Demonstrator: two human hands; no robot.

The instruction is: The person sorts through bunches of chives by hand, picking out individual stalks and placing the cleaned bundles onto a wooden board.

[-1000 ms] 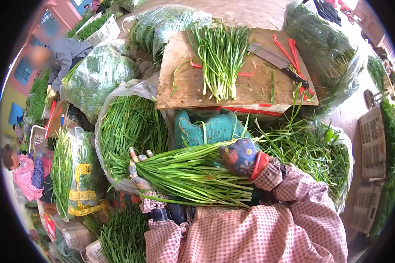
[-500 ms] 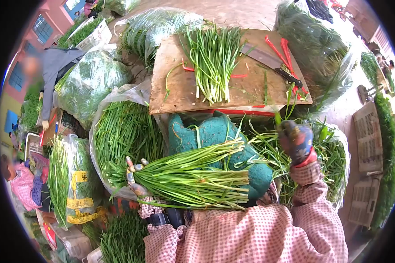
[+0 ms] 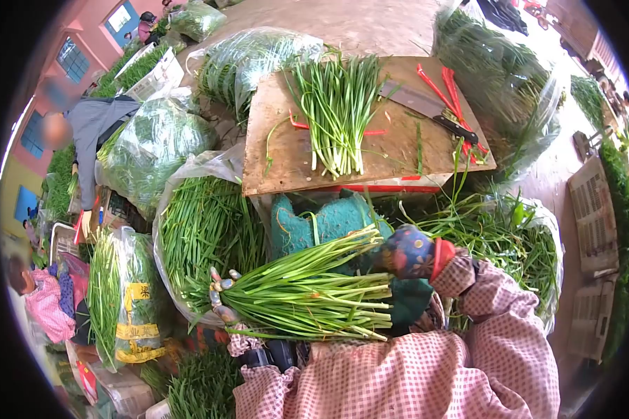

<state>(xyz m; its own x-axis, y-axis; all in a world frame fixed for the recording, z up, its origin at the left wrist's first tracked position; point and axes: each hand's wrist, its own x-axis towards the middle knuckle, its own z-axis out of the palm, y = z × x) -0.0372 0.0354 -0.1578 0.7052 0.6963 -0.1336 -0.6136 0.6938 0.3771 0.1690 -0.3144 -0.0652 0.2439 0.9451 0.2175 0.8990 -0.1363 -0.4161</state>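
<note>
My left hand (image 3: 222,297), in a patterned glove, is closed around a bunch of garlic chives (image 3: 307,297) near its leafy end. The cut stalk ends point right across my lap. My right hand (image 3: 407,251), in a blue flowered glove with a red cuff, is at the upper stalk ends; its fingertips are blurred and partly hidden. A green cloth (image 3: 328,227) lies over my knees beneath the bunch. On the wooden board (image 3: 272,157) ahead rest another chive bunch (image 3: 339,115), a cleaver (image 3: 412,101) and red ties (image 3: 451,94).
Open bags of chives stand close on the left (image 3: 206,230) and loose leaves fill a bag (image 3: 517,244) on the right. Wrapped bundles (image 3: 496,91) flank the board. Other people (image 3: 94,126) are at the left. Plastic crates (image 3: 594,216) line the right side.
My right hand has come left and down, from over the loose leaves to the stalk ends of the bunch. My left hand keeps its hold. The view has shifted slightly.
</note>
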